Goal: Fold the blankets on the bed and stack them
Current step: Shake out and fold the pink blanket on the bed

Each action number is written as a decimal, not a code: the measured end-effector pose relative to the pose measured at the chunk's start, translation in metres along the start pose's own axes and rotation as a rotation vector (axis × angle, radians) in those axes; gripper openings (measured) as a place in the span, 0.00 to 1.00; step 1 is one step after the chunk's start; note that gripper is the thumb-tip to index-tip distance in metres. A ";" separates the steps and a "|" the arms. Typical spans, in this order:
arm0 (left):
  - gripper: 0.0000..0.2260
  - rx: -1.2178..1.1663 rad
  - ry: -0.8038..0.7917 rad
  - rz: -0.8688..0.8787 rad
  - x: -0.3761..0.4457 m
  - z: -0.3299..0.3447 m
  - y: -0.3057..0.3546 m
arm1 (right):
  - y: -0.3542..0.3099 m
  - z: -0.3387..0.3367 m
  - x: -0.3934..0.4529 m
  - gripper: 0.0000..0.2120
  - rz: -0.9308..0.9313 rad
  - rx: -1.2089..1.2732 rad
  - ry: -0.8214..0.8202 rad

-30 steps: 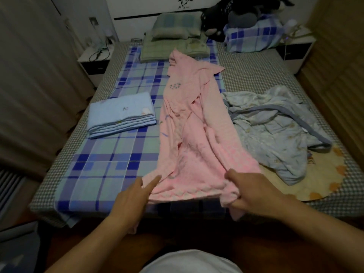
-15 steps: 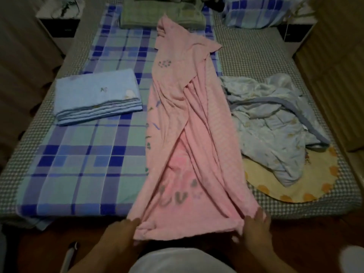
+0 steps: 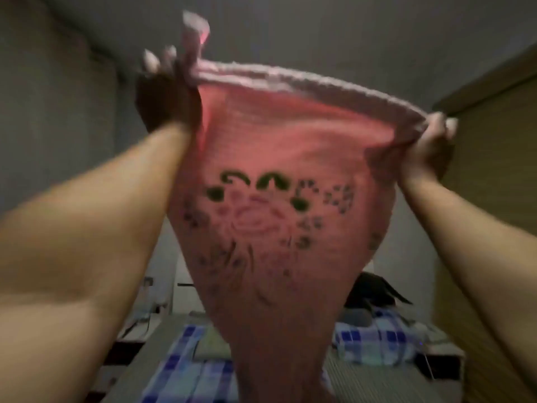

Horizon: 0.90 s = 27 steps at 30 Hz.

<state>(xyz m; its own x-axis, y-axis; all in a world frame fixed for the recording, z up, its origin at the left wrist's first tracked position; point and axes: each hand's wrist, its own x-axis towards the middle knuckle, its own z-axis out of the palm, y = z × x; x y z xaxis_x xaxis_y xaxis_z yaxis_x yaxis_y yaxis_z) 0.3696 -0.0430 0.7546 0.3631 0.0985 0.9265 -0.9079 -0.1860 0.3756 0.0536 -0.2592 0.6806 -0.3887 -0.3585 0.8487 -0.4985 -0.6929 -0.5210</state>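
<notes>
Below, the bed [image 3: 174,370] shows only at its far end, since the pink blanket [image 3: 270,228], flat on it a moment ago, now hangs high. Left hand [image 3: 167,94] and right hand [image 3: 427,146] have their fingers curled around its top edge, likely shaking it out for folding.

I see the pink knitted blanket [image 3: 273,222] with a dark, blurred, seemingly floral print hanging raised above the bed, its top hem stretched wide and its lower part narrowing down in folds toward the blue plaid sheet [image 3: 186,370].
</notes>
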 end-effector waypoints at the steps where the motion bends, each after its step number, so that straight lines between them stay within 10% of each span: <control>1: 0.24 0.098 0.105 0.041 0.019 -0.020 0.010 | -0.021 -0.007 0.015 0.19 -0.033 0.115 0.091; 3: 0.25 0.301 0.160 0.179 0.038 -0.064 0.018 | -0.057 -0.032 0.035 0.27 -0.109 0.144 0.079; 6: 0.18 0.673 -0.152 0.514 -0.010 -0.092 -0.031 | -0.031 -0.059 0.001 0.18 -0.489 -0.288 -0.402; 10: 0.16 1.172 -0.633 0.347 -0.137 -0.121 -0.115 | 0.009 -0.112 -0.063 0.18 -0.792 -0.573 -0.495; 13: 0.14 1.221 -0.980 0.277 -0.310 -0.140 -0.147 | 0.054 -0.142 -0.175 0.19 -0.599 -0.538 -0.609; 17: 0.24 1.075 -1.404 0.136 -0.548 -0.253 -0.183 | 0.174 -0.248 -0.339 0.23 -0.384 -0.795 -1.626; 20: 0.27 0.831 -1.623 0.048 -0.668 -0.350 -0.188 | 0.243 -0.390 -0.459 0.21 -0.058 -0.793 -1.475; 22: 0.25 0.846 -1.875 0.181 -0.741 -0.417 -0.187 | 0.300 -0.475 -0.548 0.31 0.323 -0.872 -1.774; 25: 0.23 0.822 -2.171 0.283 -0.801 -0.485 -0.174 | 0.356 -0.578 -0.650 0.32 0.381 -0.663 -1.925; 27: 0.23 0.837 -2.161 0.123 -0.798 -0.488 -0.167 | 0.339 -0.608 -0.656 0.32 0.105 -0.724 -2.052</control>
<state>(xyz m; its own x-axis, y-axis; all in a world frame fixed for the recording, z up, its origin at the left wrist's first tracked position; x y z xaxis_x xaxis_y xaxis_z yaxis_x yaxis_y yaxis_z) 0.1296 0.3861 -0.0581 0.4588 -0.6451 -0.6110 -0.8863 -0.3805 -0.2639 -0.3315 0.1209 -0.1079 0.4694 -0.6937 -0.5463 -0.8527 -0.5168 -0.0762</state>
